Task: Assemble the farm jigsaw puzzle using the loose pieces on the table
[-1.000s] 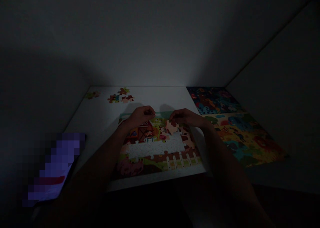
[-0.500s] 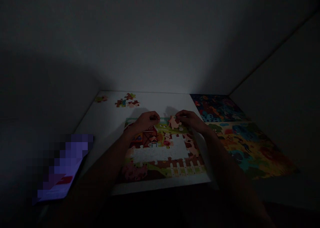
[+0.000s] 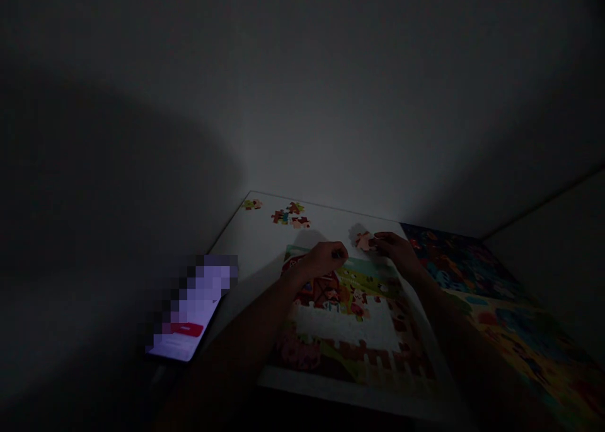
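A partly assembled farm jigsaw puzzle (image 3: 326, 356) lies on the white table, with a bare gap across its middle. Above its far edge my right hand (image 3: 397, 250) pinches a pinkish-brown puzzle piece (image 3: 362, 241) between thumb and fingers, and the piece casts a shadow behind it. My left hand (image 3: 326, 260) is over the upper part of the puzzle with its fingers curled closed. Whether anything is inside those fingers is hidden in the dim light.
Loose puzzle pieces (image 3: 290, 216) lie in a cluster at the far left, near another small group (image 3: 252, 204) at the corner. A lit phone (image 3: 196, 312) is on the left. Two colourful picture sheets, one dark (image 3: 454, 258) and one yellow (image 3: 520, 350), lie right. Walls surround the table.
My view has swung left, so everything appears further right and lower. The right hand has carried the puzzle piece from over the puzzle's top edge to just beyond it. The left hand stays curled.
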Demonstrator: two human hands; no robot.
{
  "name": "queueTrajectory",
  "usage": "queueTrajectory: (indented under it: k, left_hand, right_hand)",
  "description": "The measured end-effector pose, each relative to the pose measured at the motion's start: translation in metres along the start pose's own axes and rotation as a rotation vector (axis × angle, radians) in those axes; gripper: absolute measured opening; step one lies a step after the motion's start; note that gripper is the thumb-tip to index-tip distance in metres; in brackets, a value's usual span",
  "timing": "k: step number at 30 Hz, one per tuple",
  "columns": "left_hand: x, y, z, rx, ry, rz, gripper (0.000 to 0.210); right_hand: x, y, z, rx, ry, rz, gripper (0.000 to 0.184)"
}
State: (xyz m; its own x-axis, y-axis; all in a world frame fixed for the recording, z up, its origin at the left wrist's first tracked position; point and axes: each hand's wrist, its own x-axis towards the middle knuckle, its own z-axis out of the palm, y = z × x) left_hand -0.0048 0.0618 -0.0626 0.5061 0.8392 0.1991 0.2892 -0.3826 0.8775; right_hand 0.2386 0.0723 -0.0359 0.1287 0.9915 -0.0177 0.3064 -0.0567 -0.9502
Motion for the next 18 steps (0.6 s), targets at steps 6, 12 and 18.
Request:
queueTrajectory:
  k: [6, 12, 18]
  left_hand:
    - [0.001, 0.0, 0.001, -0.004, 0.028, 0.023, 0.014]
    - [0.003, 0.0, 0.006, -0.004, 0.132, 0.074, 0.019]
    - [0.007, -0.002, 0.007, -0.043, 0.34, 0.092, 0.015]
  right_hand:
    - [0.028, -0.011, 0.024, -0.477, -0.021, -0.11, 0.026]
    - [0.026, -0.017, 0.06, -0.813, 0.022, -0.153, 0.022]
    - [0.009, -0.052, 0.107, -1.281, -0.069, -0.311, 0.031]
